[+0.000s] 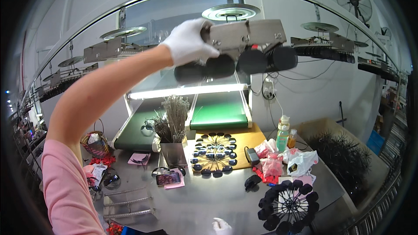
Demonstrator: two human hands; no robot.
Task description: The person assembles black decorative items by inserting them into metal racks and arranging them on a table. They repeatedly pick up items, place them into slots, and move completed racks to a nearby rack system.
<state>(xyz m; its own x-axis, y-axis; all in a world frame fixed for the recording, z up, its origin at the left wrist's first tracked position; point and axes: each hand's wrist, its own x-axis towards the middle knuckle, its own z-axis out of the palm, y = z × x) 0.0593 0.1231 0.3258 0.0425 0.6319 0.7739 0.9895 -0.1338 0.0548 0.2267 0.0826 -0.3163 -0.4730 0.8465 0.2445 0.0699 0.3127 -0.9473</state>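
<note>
My left hand point(188, 42), in a white glove, is raised high and closed round the left end of a grey metal rack point(248, 34). The rack is below a round metal disc point(230, 12) on the overhead rail. Large dark lens-shaped pieces point(252, 62) hang along the rack's lower side. Low at the bottom edge, my right hand point(222, 226), also white-gloved, shows only in part over the metal table point(187, 209). Its fingers look loosely apart, with nothing seen in them. To its right lies a ring of black lens-shaped pieces on thin stems point(289, 206).
Another ring of dark lenses point(214, 154) lies on a yellow board. Nearby stand a metal bin of thin wires point(174, 154), a phone point(168, 178), bottles point(283, 135) and plastic bags point(301, 162). A wire frame point(128, 202) lies left. Behind is a green conveyor belt point(219, 109).
</note>
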